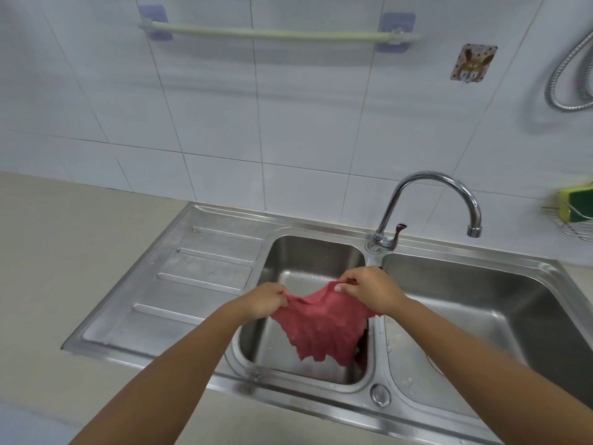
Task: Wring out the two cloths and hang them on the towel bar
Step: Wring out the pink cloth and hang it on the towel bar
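A red cloth (321, 329) hangs spread out over the small left basin (308, 252) of a steel sink. My left hand (264, 300) pinches its left top corner and my right hand (373, 292) pinches its right top corner. The cloth's lower edge dangles crumpled inside the basin. A darker red patch (362, 351) shows behind the cloth's lower right edge; I cannot tell whether it is a second cloth. A pale towel bar (279, 34) is fixed high on the tiled wall, with nothing hanging on it.
A curved chrome tap (430, 200) rises behind the basins, spout over the large right basin (475, 303). A ribbed drainboard (179, 284) lies to the left. A wire rack with a sponge (576, 205), a wall hook (473, 63) and a shower hose (568, 75) are at right.
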Demonstrator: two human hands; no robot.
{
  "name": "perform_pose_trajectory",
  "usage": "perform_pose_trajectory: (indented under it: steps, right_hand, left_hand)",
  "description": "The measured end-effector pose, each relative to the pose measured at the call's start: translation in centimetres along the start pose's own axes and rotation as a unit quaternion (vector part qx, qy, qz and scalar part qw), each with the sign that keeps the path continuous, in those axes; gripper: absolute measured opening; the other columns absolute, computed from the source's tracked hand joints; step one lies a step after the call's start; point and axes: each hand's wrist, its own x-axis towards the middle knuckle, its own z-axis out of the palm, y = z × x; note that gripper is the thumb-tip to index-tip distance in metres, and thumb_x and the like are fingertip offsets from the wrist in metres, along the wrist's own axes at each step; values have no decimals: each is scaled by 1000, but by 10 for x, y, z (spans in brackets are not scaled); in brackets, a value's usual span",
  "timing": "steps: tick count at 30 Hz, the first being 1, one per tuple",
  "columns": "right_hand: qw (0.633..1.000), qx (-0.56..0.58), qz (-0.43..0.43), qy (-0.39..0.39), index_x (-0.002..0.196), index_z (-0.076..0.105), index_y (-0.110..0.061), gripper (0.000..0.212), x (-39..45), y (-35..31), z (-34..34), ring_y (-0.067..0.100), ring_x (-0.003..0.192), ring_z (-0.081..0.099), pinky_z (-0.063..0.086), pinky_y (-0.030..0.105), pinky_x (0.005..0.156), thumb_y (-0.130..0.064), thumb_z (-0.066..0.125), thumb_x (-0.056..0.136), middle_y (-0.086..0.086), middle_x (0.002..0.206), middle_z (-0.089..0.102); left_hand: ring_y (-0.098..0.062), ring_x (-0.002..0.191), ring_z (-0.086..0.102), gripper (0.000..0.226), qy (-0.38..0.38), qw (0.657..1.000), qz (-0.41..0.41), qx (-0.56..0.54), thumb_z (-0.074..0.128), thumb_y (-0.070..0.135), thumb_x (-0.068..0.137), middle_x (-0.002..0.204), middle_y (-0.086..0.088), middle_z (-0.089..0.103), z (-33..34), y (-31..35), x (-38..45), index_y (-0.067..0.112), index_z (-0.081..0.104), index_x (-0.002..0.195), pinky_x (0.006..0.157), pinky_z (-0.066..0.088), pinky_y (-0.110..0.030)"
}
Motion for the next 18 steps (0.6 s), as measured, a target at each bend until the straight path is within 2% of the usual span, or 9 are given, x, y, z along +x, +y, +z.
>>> perform_pose_trajectory:
  steps: [3,5,7,9,11,13,15,16,18]
  right_hand:
    - [999,-13,-8,-49,108,71,-25,34,0,-3,-5,12,96,65,49,26,82,-47,68,82,-5,106,72]
    - [997,-11,-9,-80,116,68,-21,43,0,-4,-6,13,103,62,44,22,82,-42,74,78,-4,114,70]
    - [995,-26,-8,-99,123,64,-18,49,1,-3,-6,15,110,60,41,20,85,-34,76,78,-1,122,67]
    - [995,-45,-2,-89,126,62,-16,50,2,0,-2,18,116,58,40,22,91,-27,75,79,1,127,65]
    - [997,-50,16,-58,126,63,-16,47,3,3,2,19,118,58,41,26,98,-25,73,81,2,128,64]
    - [998,-55,27,-24,121,66,-16,40,3,3,5,20,114,60,44,29,97,-25,71,83,3,123,67]
    - [998,-51,32,-9,112,70,-15,31,5,3,6,21,103,64,48,30,88,-26,70,84,4,111,71]
    - [998,-51,34,-8,106,71,-13,26,5,4,6,22,96,65,47,30,80,-27,70,84,5,104,72]
    - [998,-58,29,-16,93,73,-11,22,6,5,5,22,85,65,45,29,71,-31,71,83,6,92,72]
  left_hand:
    - [-18,86,62,21,19,1000,-5,-21,45,14,93,94,-6,66,2,2,-4,8,65,98,79,48,-31]
    - [-14,76,55,23,41,999,-6,-23,39,15,95,87,-4,61,3,4,-5,11,61,91,69,42,-27]
    - [-14,73,52,26,56,998,-9,-36,35,15,96,84,-4,59,2,3,-7,13,57,83,66,39,-27]
    - [-13,69,48,25,54,997,-9,-47,34,16,95,77,0,53,2,3,-9,18,50,76,63,36,-29]
    - [-14,70,45,19,34,999,0,-38,35,21,93,77,1,48,3,3,-11,20,45,77,67,35,-32]
    - [-16,77,47,18,13,1000,19,-9,38,34,92,86,-1,51,6,3,-12,20,48,87,73,37,-34]
    - [-18,90,56,37,17,998,43,47,47,46,90,102,-3,59,8,2,-11,15,51,109,78,41,-32]
    - [-19,93,59,40,30,994,55,85,51,48,89,106,-3,62,10,2,-10,15,50,112,79,45,-32]
    - [-20,89,63,24,78,980,93,160,55,41,92,99,-1,66,11,2,-8,20,54,103,80,53,-36]
